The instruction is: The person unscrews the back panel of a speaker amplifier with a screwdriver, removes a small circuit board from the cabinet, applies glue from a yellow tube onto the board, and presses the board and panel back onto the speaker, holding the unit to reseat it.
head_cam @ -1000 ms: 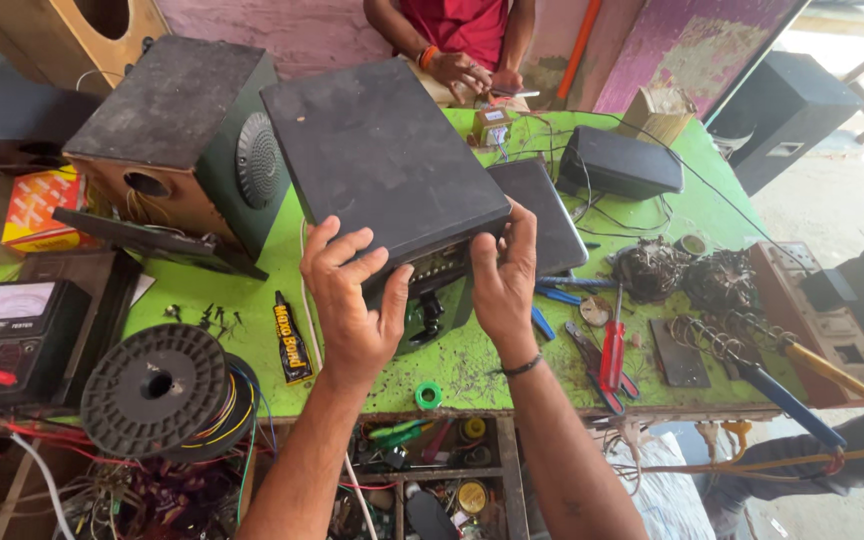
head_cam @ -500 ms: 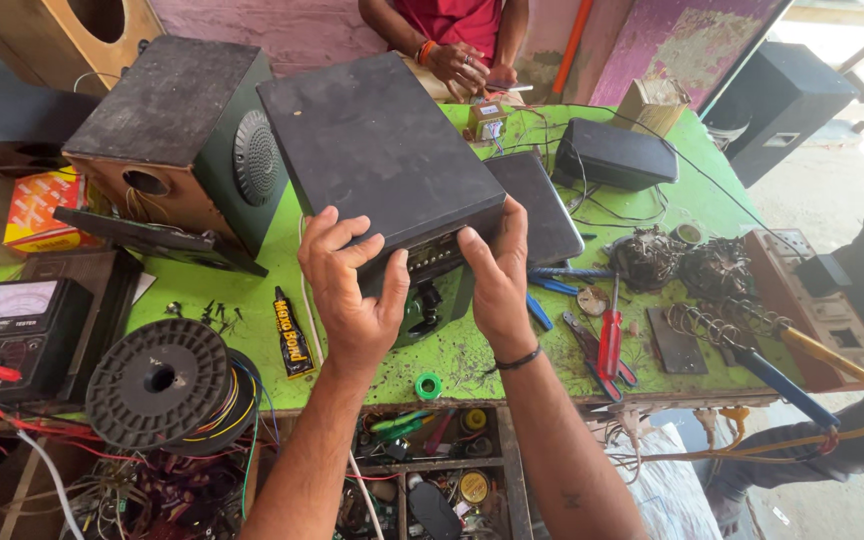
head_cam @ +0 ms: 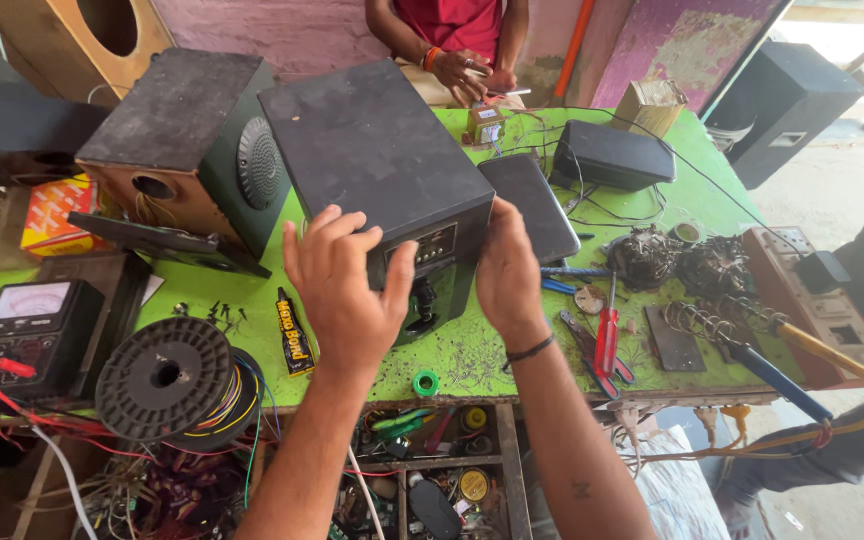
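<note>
Your left hand (head_cam: pixel 347 285) and right hand (head_cam: pixel 508 275) press the front corners of the black speaker box (head_cam: pixel 382 175), which stands tilted on the green tabletop (head_cam: pixel 472 350); each grip is wide, fingers spread against it. A wire spool (head_cam: pixel 167 378) lies near your left forearm; a red screwdriver (head_cam: pixel 607 335) lies right of your right wrist.

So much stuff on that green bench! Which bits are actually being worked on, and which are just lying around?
In hand:
black speaker box
left hand
right hand

Lying about:
second speaker
wire spool
analogue meter
glue tube
red screwdriver
green tape roll
</note>
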